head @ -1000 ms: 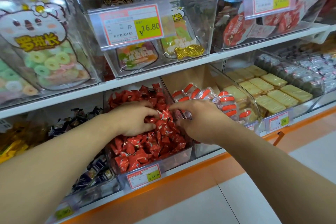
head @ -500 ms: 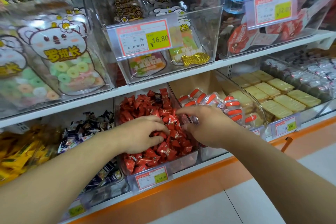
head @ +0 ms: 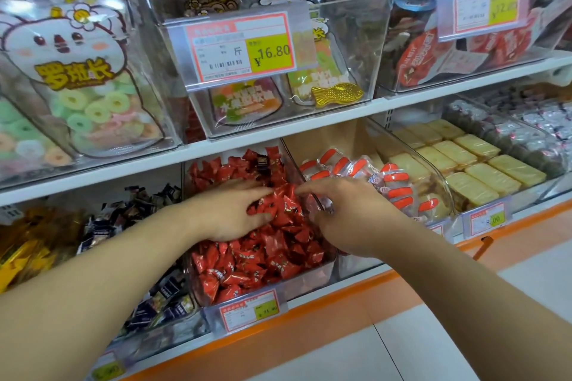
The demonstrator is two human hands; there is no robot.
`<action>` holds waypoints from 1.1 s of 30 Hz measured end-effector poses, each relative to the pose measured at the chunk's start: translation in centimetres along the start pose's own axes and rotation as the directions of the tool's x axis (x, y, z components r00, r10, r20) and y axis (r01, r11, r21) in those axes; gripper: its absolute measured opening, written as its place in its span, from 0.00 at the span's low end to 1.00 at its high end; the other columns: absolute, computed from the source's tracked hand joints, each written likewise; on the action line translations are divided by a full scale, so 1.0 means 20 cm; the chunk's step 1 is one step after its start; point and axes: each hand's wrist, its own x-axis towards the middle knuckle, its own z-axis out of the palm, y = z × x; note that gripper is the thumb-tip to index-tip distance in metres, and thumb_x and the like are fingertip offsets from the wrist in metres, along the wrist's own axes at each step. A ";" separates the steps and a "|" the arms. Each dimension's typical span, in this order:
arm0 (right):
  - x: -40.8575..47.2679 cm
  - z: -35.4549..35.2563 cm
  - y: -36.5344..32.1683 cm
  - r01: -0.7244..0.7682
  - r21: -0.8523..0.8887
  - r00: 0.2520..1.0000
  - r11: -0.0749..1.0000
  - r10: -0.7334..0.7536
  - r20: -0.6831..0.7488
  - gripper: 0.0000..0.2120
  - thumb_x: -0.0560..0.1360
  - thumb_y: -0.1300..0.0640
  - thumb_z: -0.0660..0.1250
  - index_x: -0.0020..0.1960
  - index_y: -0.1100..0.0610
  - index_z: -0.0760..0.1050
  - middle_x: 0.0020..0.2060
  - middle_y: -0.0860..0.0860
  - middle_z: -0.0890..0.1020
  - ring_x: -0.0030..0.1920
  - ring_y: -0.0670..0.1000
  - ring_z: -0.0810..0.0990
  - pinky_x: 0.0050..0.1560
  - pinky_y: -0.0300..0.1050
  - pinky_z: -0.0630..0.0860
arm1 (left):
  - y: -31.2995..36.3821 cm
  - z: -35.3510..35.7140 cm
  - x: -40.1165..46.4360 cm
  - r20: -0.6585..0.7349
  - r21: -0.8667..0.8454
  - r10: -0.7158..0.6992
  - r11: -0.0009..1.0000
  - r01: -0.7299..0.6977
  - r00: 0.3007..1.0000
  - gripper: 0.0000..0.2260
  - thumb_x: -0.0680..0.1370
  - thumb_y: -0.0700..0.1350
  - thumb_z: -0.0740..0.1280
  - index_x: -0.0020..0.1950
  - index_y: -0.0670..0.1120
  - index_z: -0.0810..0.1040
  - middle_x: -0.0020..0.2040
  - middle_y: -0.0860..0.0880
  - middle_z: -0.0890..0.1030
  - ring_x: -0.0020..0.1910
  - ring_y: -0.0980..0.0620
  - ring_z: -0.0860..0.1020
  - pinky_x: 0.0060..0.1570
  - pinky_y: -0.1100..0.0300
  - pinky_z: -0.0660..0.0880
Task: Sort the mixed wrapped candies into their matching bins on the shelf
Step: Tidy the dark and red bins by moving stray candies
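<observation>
Reaching into the clear bin (head: pixel 312 283) of red wrapped candies (head: pixel 266 254) on the lower shelf, both hands worked over the same heap. The left hand (head: pixel 230 213) lay palm down on the pile, fingers (head: pixel 247 187) spread moderately and slightly bent, with several red candies bunched between the fingers and the thumb; whether it actually gripped any of them could not be told. The right hand (head: pixel 346 216) was over the right wall of that bin, its index finger extended leftward with the tip touching the top of the red heap, the other fingers curled under and partly hidden. Whether those curled fingers held a candy could not be told.

One dark-wrapped candy (head: pixel 262 162) sat among the red ones near the back of the bin. The adjoining bin to the right held white packets with red stripes (head: pixel 396 185). The bin to the left held dark blue-and-white wrapped candies (head: pixel 148 204). Farther right lay rows of yellow wrapped bars (head: pixel 483 170). On the upper shelf, a gold fish-shaped candy (head: pixel 335 93) rested at the front of the clear bin carrying the 16.80 price tag (head: pixel 241 49). A smaller price tag (head: pixel 249 311) hung on the front of the red-candy bin.
</observation>
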 end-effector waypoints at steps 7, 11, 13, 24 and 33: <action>0.03 0.03 0.01 0.000 -0.029 1.000 1.000 -0.001 -0.017 0.23 0.80 0.56 0.65 0.71 0.38 0.72 0.72 0.43 0.75 0.73 0.54 0.70 0.73 0.60 0.70 | 0.01 0.00 -0.12 0.019 0.121 0.080 0.989 -0.081 0.997 0.25 0.85 0.61 0.56 0.81 0.56 0.62 0.81 0.57 0.62 0.79 0.54 0.61 0.78 0.57 0.58; 0.03 0.05 0.00 -0.004 -0.042 0.999 0.999 0.002 -0.054 0.23 0.78 0.56 0.65 0.70 0.38 0.74 0.69 0.42 0.77 0.72 0.53 0.72 0.72 0.58 0.70 | 0.04 0.01 -0.19 -0.010 0.108 0.125 0.986 -0.124 0.992 0.24 0.86 0.59 0.54 0.82 0.58 0.60 0.81 0.59 0.61 0.80 0.54 0.58 0.79 0.57 0.55; 0.03 0.06 -0.01 0.001 -0.056 0.997 0.998 -0.005 -0.072 0.23 0.77 0.57 0.65 0.69 0.37 0.74 0.67 0.42 0.79 0.70 0.53 0.74 0.70 0.57 0.73 | 0.04 0.01 -0.22 -0.023 0.060 0.146 0.988 -0.145 0.989 0.24 0.86 0.59 0.54 0.82 0.61 0.58 0.81 0.60 0.60 0.80 0.56 0.56 0.79 0.58 0.53; 0.05 0.07 -0.03 0.000 -0.045 0.994 0.999 -0.005 -0.112 0.27 0.75 0.63 0.67 0.69 0.42 0.77 0.67 0.46 0.78 0.63 0.53 0.78 0.60 0.50 0.81 | 0.02 -0.07 -0.03 -0.440 -0.278 -0.126 0.961 -0.002 0.889 0.16 0.84 0.56 0.63 0.72 0.60 0.74 0.69 0.56 0.76 0.62 0.54 0.76 0.53 0.61 0.72; 0.06 0.08 -0.01 0.035 -0.076 0.991 0.997 -0.044 -0.126 0.26 0.74 0.63 0.66 0.69 0.44 0.77 0.66 0.45 0.79 0.66 0.51 0.76 0.62 0.44 0.77 | -0.10 0.01 0.32 -0.447 -0.366 -0.213 0.930 0.040 0.869 0.19 0.77 0.49 0.75 0.68 0.55 0.80 0.65 0.53 0.81 0.63 0.51 0.79 0.64 0.60 0.73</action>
